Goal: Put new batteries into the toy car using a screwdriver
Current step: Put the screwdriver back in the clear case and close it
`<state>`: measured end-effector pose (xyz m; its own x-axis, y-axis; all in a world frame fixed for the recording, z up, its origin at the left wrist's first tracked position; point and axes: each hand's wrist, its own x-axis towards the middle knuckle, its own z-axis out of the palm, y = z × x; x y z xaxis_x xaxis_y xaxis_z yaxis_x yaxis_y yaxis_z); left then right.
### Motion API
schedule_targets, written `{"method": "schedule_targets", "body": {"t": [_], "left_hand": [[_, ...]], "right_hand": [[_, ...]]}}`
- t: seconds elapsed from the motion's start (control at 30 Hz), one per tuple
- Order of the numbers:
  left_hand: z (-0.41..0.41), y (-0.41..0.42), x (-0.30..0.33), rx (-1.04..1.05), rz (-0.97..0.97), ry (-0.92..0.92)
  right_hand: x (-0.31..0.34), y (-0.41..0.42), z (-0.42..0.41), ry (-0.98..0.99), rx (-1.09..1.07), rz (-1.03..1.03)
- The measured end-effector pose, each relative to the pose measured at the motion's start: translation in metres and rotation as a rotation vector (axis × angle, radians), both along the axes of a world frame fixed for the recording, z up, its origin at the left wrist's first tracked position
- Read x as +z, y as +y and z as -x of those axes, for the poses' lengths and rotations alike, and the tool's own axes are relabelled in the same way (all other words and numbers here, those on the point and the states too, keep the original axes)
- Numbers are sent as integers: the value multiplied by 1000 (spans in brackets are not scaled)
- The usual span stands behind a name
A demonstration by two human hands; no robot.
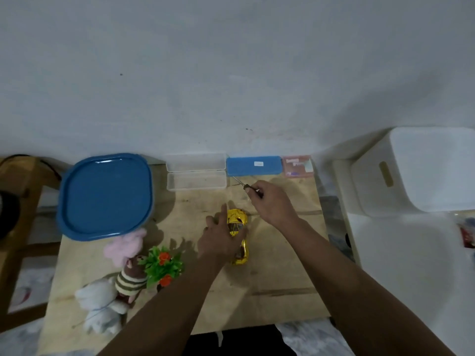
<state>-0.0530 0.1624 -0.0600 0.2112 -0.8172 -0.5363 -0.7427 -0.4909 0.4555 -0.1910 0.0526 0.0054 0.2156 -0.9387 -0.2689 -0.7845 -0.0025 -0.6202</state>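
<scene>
We list a pale wooden table bearing: blue rounded plastic lid, two clear plastic trays, shiny yellow toy car, soft plush toys.

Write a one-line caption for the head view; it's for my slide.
Left hand rests on the yellow toy car while the right hand holds a screwdriver above the wooden table.

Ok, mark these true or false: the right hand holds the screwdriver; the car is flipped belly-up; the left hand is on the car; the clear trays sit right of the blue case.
1. The right hand holds the screwdriver. True.
2. The toy car is flipped belly-up. False: its yellow roof and windows face up.
3. The left hand is on the car. True: it rests over it.
4. The clear trays sit right of the blue case. False: they sit left of it.
</scene>
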Motion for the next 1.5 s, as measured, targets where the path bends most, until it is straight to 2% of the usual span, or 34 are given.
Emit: {"method": "schedule_targets", "body": {"t": [0.13, 0.27, 0.43, 0.67, 0.8, 0.97, 1.17, 1.5], "left_hand": [[-32, -11, 4, 243, 243, 87], [-65, -36, 0, 472, 342, 57], [-86, -54, -14, 553, 346, 50], [-103, -74, -32, 590, 330, 53], [-106, -80, -30, 596, 335, 66], [-110, -82, -31, 582, 307, 65], [-107, -78, -33, 544, 332, 55], [-108, -75, -26, 609, 390, 112]], "right_hand": [[-2, -23, -27, 31, 115, 47], [-9, -45, -65, 120, 283, 145], [-30, -62, -113, 312, 519, 240], [-62, -68, -145, 466, 688, 314], [-62, -69, -141, 376, 675, 340], [-57, -75, -123, 301, 551, 562], [-60, -72, -115, 378, 638, 442], [-63, -56, -113, 348, 564, 503]]}}
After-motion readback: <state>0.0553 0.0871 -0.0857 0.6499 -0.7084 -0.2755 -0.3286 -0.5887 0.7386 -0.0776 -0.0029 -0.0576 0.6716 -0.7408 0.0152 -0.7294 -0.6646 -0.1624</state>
